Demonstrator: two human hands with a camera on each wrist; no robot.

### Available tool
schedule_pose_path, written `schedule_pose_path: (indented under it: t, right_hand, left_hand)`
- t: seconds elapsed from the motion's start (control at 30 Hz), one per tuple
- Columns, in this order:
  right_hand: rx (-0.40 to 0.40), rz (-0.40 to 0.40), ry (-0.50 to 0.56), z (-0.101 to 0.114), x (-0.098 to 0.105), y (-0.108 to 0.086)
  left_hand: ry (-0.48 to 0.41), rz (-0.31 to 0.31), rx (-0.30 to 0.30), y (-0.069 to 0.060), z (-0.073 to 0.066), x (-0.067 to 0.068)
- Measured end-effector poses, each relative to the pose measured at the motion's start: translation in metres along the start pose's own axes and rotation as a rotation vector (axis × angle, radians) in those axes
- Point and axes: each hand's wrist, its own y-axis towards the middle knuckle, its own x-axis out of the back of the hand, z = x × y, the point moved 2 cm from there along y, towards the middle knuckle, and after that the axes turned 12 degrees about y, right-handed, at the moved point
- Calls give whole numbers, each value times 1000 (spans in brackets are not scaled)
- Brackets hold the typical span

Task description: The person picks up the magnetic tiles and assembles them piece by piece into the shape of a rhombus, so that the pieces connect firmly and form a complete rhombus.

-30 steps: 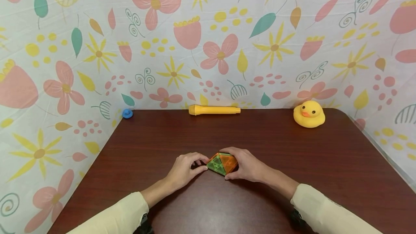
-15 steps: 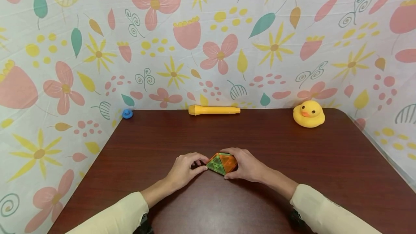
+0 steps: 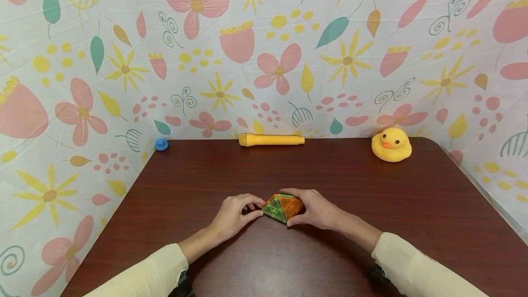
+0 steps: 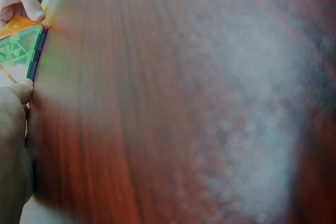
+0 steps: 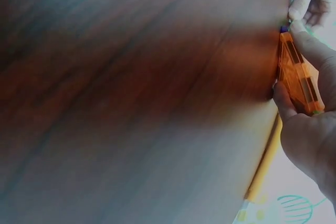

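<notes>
A small pointed shape of see-through magnetic tiles (image 3: pixel 275 208), green on the left face and orange on the right, sits on the dark wooden table (image 3: pixel 264 260). A purple edge (image 4: pixel 38 59) runs along its base in the left wrist view. My left hand (image 3: pixel 235 214) pinches its left corner between thumb and fingers. From the right, my right hand (image 3: pixel 319 211) holds the orange side, thumb at the near edge and fingers over the far one. The right wrist view shows the orange tiles (image 5: pixel 298 77) between that thumb and the fingers. The far faces are hidden.
At the table's back edge lie a small blue duck (image 3: pixel 161 144) on the left, a yellow toy microphone (image 3: pixel 272 140) in the middle and a larger yellow duck (image 3: pixel 391 145) on the right. A flower-patterned cloth (image 3: pixel 264 49) hangs behind and along both sides.
My right hand has shifted slightly to the right on the tiles, baring a little more of the orange face. The left hand and the tile shape look still.
</notes>
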Motion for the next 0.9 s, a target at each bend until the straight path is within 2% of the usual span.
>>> schedule_pose_path:
  t: [0.27,0.63,0.9]
  right_hand:
    - [-2,8,121,-3,11,-9]
    - [-55,-27,173,-6,29,-24]
    - [-99,-2,455,-11,32,-28]
  left_hand:
    - [-12,8,-4,0,0,1]
    - [-50,11,3,0,-1,4]
    - [-59,7,10,-1,2,2]
